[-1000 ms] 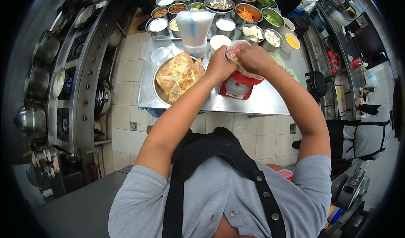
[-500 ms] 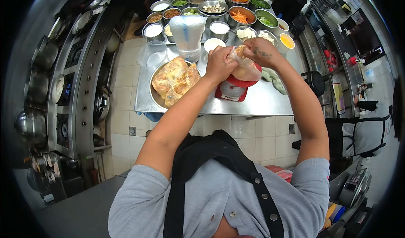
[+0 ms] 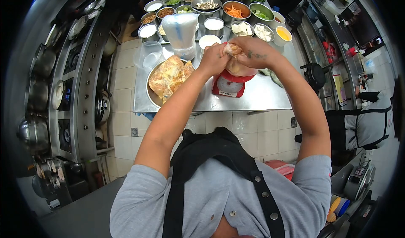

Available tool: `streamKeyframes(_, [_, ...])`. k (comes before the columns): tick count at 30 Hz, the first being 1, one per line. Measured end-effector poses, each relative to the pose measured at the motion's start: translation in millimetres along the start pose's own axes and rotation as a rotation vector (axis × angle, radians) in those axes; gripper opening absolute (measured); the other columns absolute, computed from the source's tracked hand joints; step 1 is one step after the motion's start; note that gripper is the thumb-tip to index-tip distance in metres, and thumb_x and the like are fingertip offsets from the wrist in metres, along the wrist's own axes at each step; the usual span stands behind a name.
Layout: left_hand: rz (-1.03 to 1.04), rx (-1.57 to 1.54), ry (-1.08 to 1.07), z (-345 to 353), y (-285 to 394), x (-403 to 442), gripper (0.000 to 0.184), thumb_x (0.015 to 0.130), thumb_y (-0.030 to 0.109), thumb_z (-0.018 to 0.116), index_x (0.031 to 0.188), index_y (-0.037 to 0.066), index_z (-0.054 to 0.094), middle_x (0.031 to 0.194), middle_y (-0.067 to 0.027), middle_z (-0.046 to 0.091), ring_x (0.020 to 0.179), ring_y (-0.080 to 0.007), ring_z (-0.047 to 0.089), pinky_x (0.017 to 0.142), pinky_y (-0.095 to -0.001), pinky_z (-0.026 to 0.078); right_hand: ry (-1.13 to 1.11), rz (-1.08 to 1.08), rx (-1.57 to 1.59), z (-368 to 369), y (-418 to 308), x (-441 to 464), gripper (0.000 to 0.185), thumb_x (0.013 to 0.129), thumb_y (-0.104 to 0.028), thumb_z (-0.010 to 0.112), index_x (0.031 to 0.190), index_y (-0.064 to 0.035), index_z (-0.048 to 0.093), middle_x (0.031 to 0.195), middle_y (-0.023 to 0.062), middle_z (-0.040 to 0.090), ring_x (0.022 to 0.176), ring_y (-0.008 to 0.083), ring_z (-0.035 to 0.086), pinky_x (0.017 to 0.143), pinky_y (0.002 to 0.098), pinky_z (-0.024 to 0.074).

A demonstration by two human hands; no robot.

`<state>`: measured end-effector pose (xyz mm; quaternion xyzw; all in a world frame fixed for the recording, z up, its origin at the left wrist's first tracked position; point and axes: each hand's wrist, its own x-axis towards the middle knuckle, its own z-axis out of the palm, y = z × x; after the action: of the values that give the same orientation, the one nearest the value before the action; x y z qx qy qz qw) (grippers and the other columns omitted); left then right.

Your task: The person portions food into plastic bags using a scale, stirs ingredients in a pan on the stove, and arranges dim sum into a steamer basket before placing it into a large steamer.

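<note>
A clear plastic bag [image 3: 241,69] of pale food sits on the red kitchen scale [image 3: 228,87]. My left hand [image 3: 214,60] is closed on the left side of the bag's gathered neck. My right hand [image 3: 252,53] grips the same neck from the right, its fingertips partly hidden. Left of the scale, a metal bowl [image 3: 150,90] holds filled plastic bags [image 3: 171,77] with yellowish-orange food. Behind that bowl stands a tall stack of clear plastic bags [image 3: 179,30]. A green cloth [image 3: 276,79] lies right of the scale, partly behind my right forearm.
Bowls of cut ingredients, including shredded carrot [image 3: 234,12] and white cubes [image 3: 263,33], fill the table's back. A tub of yellow liquid [image 3: 283,34] stands at right, and a clear plastic container [image 3: 151,60] at left. Stoves [image 3: 76,52] line the left; another person [image 3: 367,126] is at right.
My hands have drawn closer together around the bag's neck, and my right hand has turned inward and down. The whole view has shifted slightly.
</note>
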<state>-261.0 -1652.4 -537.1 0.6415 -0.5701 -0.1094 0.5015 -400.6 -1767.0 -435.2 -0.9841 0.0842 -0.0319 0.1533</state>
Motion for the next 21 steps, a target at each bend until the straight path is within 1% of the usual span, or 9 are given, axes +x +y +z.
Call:
streamKeyframes(5, [-0.061, -0.033, -0.066, -4, 9, 0, 0.018, 0.086, 0.016, 0.053, 0.095, 0.005, 0.064, 0.082, -0.0157, 0.061, 0.076, -0.0312, 0.060, 0.072, -0.0384, 0.047, 0.049, 0.065, -0.015, 8, -7, 0, 0.034, 0.082, -0.020, 0.060, 0.113, -0.0051, 0.058, 0.104, 0.0175, 0.064, 0.094, 0.0344, 0.062, 0.081, 0.0410, 0.0494])
streamKeyframes(6, [-0.073, -0.039, -0.080, -4, 9, 1, 0.018, 0.086, 0.016, 0.053, 0.095, 0.005, 0.063, 0.082, -0.0158, 0.061, 0.076, -0.0310, 0.060, 0.072, -0.0384, 0.047, 0.056, 0.041, -0.008, 8, -4, 2, 0.031, 0.083, -0.018, 0.059, 0.111, -0.0047, 0.058, 0.102, 0.0175, 0.064, 0.093, 0.0346, 0.062, 0.080, 0.0407, 0.0494])
streamKeyframes(8, [-0.059, -0.052, -0.079, -3, 9, 0, 0.017, 0.083, 0.017, 0.054, 0.090, 0.006, 0.064, 0.079, -0.0141, 0.063, 0.081, -0.0331, 0.058, 0.073, -0.0423, 0.045, 0.070, -0.006, 0.006, 10, 4, 6, 0.025, 0.085, -0.016, 0.058, 0.107, -0.0037, 0.059, 0.100, 0.0175, 0.064, 0.090, 0.0350, 0.062, 0.077, 0.0402, 0.0494])
streamKeyframes(9, [-0.052, -0.059, -0.079, -3, 9, -1, 0.017, 0.082, 0.018, 0.054, 0.088, 0.007, 0.065, 0.077, -0.0132, 0.064, 0.083, -0.0342, 0.057, 0.073, -0.0442, 0.045, 0.075, -0.035, 0.014, 10, 7, 5, 0.024, 0.085, -0.015, 0.057, 0.106, -0.0030, 0.060, 0.098, 0.0163, 0.065, 0.088, 0.0325, 0.063, 0.076, 0.0388, 0.0497])
streamKeyframes(11, [-0.053, -0.084, -0.075, -5, 7, -4, 0.018, 0.081, 0.018, 0.056, 0.090, 0.006, 0.065, 0.079, -0.0137, 0.064, 0.083, -0.0329, 0.057, 0.075, -0.0425, 0.045, 0.086, -0.093, 0.030, 10, 12, 4, 0.023, 0.085, -0.012, 0.056, 0.105, -0.0017, 0.061, 0.093, 0.0140, 0.066, 0.083, 0.0275, 0.064, 0.073, 0.0358, 0.0503])
streamKeyframes(14, [-0.044, -0.196, -0.077, -4, -8, -9, 0.020, 0.081, 0.018, 0.057, 0.093, 0.004, 0.065, 0.082, -0.0145, 0.063, 0.083, -0.0302, 0.058, 0.076, -0.0393, 0.046, -0.072, 0.040, 0.384, 3, 20, 4, 0.025, 0.085, -0.010, 0.056, 0.106, 0.0010, 0.063, 0.085, 0.0093, 0.067, 0.074, 0.0175, 0.063, 0.068, 0.0313, 0.0504])
streamKeyframes(17, [-0.053, -0.274, -0.094, -6, -8, -10, 0.023, 0.081, 0.017, 0.057, 0.097, 0.003, 0.065, 0.087, -0.0157, 0.063, 0.084, -0.0285, 0.058, 0.079, -0.0370, 0.046, -0.184, 0.170, 0.764, 8, 35, 6, 0.027, 0.084, -0.010, 0.055, 0.106, 0.0038, 0.064, 0.080, 0.0059, 0.066, 0.069, 0.0109, 0.061, 0.065, 0.0281, 0.0498])
streamKeyframes(20, [-0.046, -0.303, -0.079, -2, -13, -10, 0.023, 0.081, 0.017, 0.057, 0.097, 0.002, 0.065, 0.088, -0.0167, 0.062, 0.085, -0.0283, 0.059, 0.080, -0.0363, 0.046, -0.190, 0.214, 0.875, 10, 38, 7, 0.028, 0.083, -0.012, 0.057, 0.105, 0.0047, 0.065, 0.080, 0.0081, 0.067, 0.066, 0.0135, 0.061, 0.065, 0.0290, 0.0503])
streamKeyframes(21, [-0.040, -0.311, -0.066, 0, -16, -10, 0.023, 0.081, 0.017, 0.056, 0.097, 0.002, 0.064, 0.088, -0.0170, 0.062, 0.086, -0.0284, 0.059, 0.080, -0.0362, 0.046, -0.173, 0.164, 0.658, 7, 33, 7, 0.027, 0.083, -0.013, 0.057, 0.102, 0.0044, 0.065, 0.080, 0.0097, 0.067, 0.067, 0.0162, 0.062, 0.066, 0.0305, 0.0508])
